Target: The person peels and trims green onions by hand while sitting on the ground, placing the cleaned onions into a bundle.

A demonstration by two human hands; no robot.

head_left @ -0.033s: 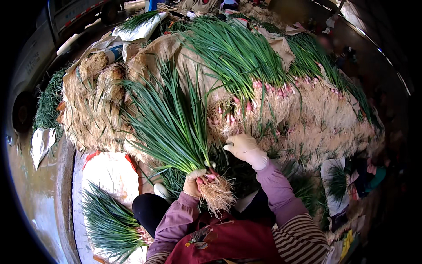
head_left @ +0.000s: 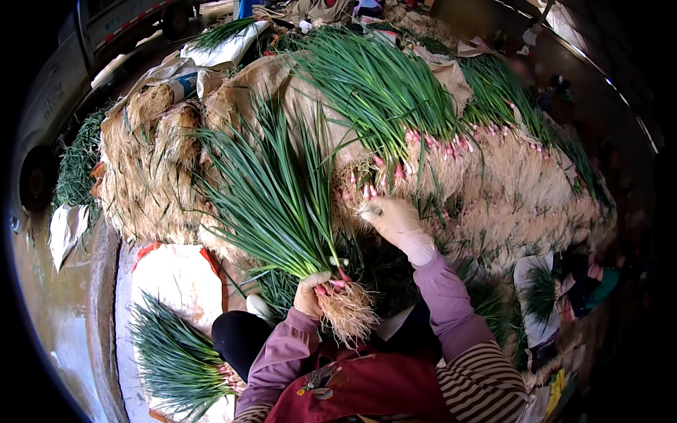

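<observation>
Straw-coloured, wide mound of dry root mats [head_left: 508, 190] fills most of the view, partly under brown burlap cloth [head_left: 271, 74]. On top: broad pile of long green onions with pinkish bulbs [head_left: 384, 92], leaves pointing away from the person, roots toward them. Next down: fanned bunch of long dark-green onion stalks [head_left: 278, 187], in the left hand, over the near edge of the mound. Lower left: smaller green onion bunch [head_left: 173, 352] lying on a white sack with red trim [head_left: 180, 271].

Handling guess: held bunch is light to moderate, leaves limp and easy to crease, stems firmer, maybe slick if damp. Best hold is the pale stem section just above the bulbs; leaf end would flop and bend.

Left grip, cream-gloved [head_left: 308, 296]: wrapped closed around the stem bases. Leaves fan up and away beyond it; reddish bulbs [head_left: 338, 285] and shaggy tan roots [head_left: 350, 314] stick out on its right and below.

Right grip, also cream-gloved [head_left: 396, 224]: well apart from the held bunch, fingers curled, tips at the pile's root edge. Can't tell if it's pinching anything.
</observation>
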